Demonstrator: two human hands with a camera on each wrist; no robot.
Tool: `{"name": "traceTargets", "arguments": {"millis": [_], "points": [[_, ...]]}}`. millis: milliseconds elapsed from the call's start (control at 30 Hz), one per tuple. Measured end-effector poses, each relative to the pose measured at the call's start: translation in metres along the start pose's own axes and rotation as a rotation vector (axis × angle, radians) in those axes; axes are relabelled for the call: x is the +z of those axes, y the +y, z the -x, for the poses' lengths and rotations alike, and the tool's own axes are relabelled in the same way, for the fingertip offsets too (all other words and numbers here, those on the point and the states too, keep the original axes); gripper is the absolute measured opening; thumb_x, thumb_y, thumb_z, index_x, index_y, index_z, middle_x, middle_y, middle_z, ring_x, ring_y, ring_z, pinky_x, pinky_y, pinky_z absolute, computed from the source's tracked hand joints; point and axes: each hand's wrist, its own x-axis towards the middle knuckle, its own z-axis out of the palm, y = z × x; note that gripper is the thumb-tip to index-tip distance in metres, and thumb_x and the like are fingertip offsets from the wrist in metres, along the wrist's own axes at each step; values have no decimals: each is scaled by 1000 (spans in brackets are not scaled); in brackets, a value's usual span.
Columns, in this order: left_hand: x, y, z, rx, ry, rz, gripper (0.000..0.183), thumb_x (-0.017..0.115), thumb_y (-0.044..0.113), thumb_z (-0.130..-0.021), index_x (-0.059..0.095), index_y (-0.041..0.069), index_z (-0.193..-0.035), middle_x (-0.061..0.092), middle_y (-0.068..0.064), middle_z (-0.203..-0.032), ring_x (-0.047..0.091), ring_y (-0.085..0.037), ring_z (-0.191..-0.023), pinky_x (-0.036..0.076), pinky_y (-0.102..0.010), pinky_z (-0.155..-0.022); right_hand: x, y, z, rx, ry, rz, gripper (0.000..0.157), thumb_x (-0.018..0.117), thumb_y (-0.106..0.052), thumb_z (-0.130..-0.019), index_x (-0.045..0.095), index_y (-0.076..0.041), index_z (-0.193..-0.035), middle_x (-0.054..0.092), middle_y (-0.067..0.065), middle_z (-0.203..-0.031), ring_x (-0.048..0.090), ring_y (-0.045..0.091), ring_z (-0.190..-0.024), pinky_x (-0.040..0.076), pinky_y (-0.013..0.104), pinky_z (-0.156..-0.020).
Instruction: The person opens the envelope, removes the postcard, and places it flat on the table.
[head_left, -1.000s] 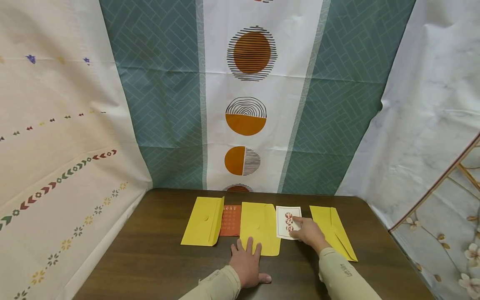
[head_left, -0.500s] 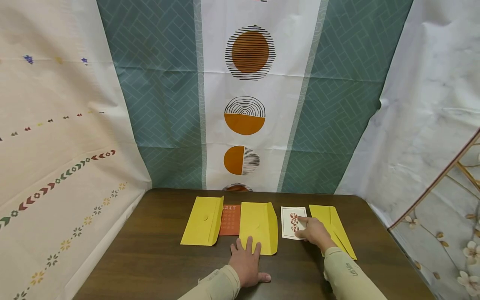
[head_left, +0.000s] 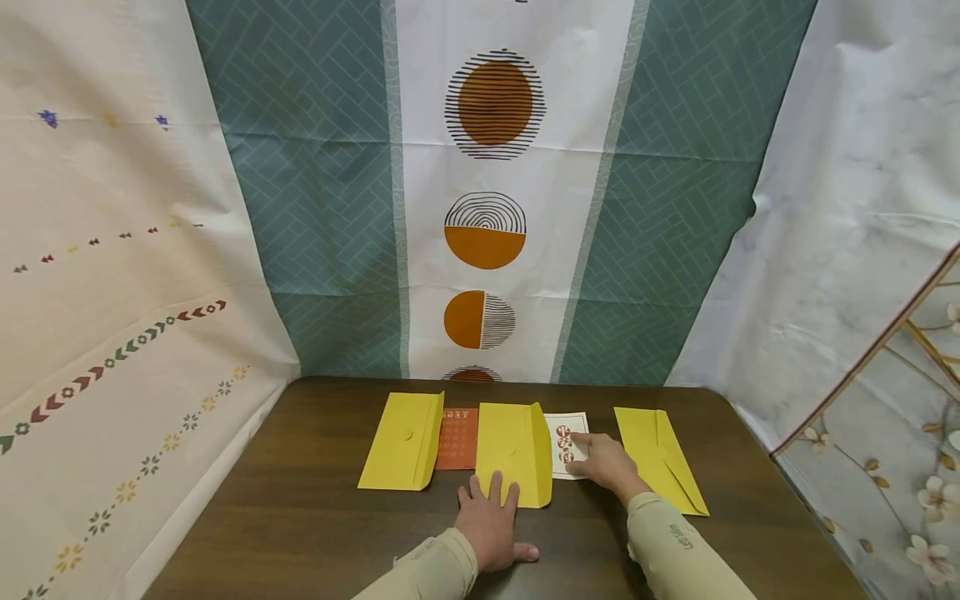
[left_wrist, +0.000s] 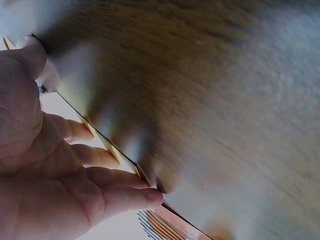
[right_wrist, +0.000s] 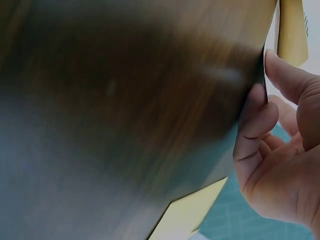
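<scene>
1. While my right hand (head_left: 609,464) holds the white card (head_left: 561,446) by its right part, thumb and index finger sit close together on the printed face, and the other fingers are curled in!
2. Over on the left, my left hand (head_left: 487,527) is spread wide, palm down, thumb well out to the right, grasping nothing: its fingertips touch the near edge of the middle yellow envelope (head_left: 506,446).
3. And look at the join: the white card lies just right of that envelope, its left edge right at the raised flap (head_left: 541,454). How far in, if at all, I can't tell.
4. Tight on the envelope's left comes the red card (head_left: 457,439), bridging across to the left yellow envelope (head_left: 396,442); whether it is tucked into either one, I can't say.
5. Right of my right hand, the right yellow envelope (head_left: 662,460) lies at a slant, apart from the white card.
6. All of it is on the dark wooden table (head_left: 315,508), with a teal-and-white cloth (head_left: 330,208) hanging at the far side, orange circles down its middle, cream cloth (head_left: 135,275) at left and flowered white cloth (head_left: 847,150) at right.
</scene>
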Motion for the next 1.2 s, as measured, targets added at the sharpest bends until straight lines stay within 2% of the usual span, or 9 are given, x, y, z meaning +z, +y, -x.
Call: {"name": "traceTargets", "arguments": {"millis": [167, 233, 367, 667, 833, 1033, 1133, 1200], "points": [[-3, 0, 1, 1, 0, 3, 98, 61, 87, -86, 45, 28, -162, 40, -11, -171, 44, -50, -152, 42, -63, -120, 2, -8, 2, 5, 9, 44, 66, 87, -33, -88, 67, -14, -147, 67, 24, -143, 66, 39, -124, 54, 61, -103], [-4, 0, 1, 2, -1, 7, 98, 61, 87, -85, 46, 28, -162, 40, -11, -171, 44, -50, -152, 42, -63, -120, 1, -9, 3, 6, 10, 45, 64, 87, -33, -88, 68, -13, -146, 69, 24, -140, 66, 39, -125, 54, 60, -104], [-4, 0, 0, -1, -2, 4, 99, 61, 87, -85, 45, 28, -162, 39, -11, -172, 43, -50, -153, 41, -63, -120, 0, -10, 3, 26, -8, 27, 63, 87, -34, -89, 68, -13, -145, 72, 22, -134, 69, 34, -116, 56, 59, -102], [-3, -1, 0, 0, 13, -8, 98, 60, 88, -85, 46, 28, -162, 39, -11, -172, 43, -50, -153, 42, -63, -120, 1, -9, 3, 29, 0, 4, 64, 88, -35, -89, 67, -13, -146, 68, 24, -140, 66, 36, -122, 53, 61, -106], [-2, -1, 1, 7, 18, -13, 98, 58, 88, -86, 45, 29, -163, 39, -10, -172, 42, -49, -153, 41, -63, -120, 0, -6, 5, 29, 17, -39, 70, 86, -33, -90, 62, -7, -150, 67, 26, -142, 65, 37, -123, 50, 62, -111], [2, -1, -1, 1, 14, -7, 98, 57, 89, -86, 43, 30, -163, 38, -8, -173, 40, -48, -155, 39, -66, -121, -1, -1, 6, -4, 43, -88, 78, 85, -30, -91, 53, 3, -154, 66, 28, -141, 65, 34, -113, 52, 59, -109], [8, 1, -1, -1, 46, -35, 101, 58, 89, -85, 44, 27, -163, 40, -7, -172, 41, -45, -156, 38, -66, -121, -2, 0, 8, -23, 57, -80, 77, 84, -29, -92, 52, 5, -154, 68, 29, -134, 67, 34, -110, 55, 57, -104], [10, 3, 0, 24, 117, -72, 100, 59, 88, -85, 49, 21, -159, 49, -7, -165, 50, -40, -149, 43, -62, -118, -4, 1, 11, -39, 68, -65, 75, 84, -29, -93, 53, 6, -152, 70, 29, -130, 69, 36, -110, 57, 57, -100]]}}
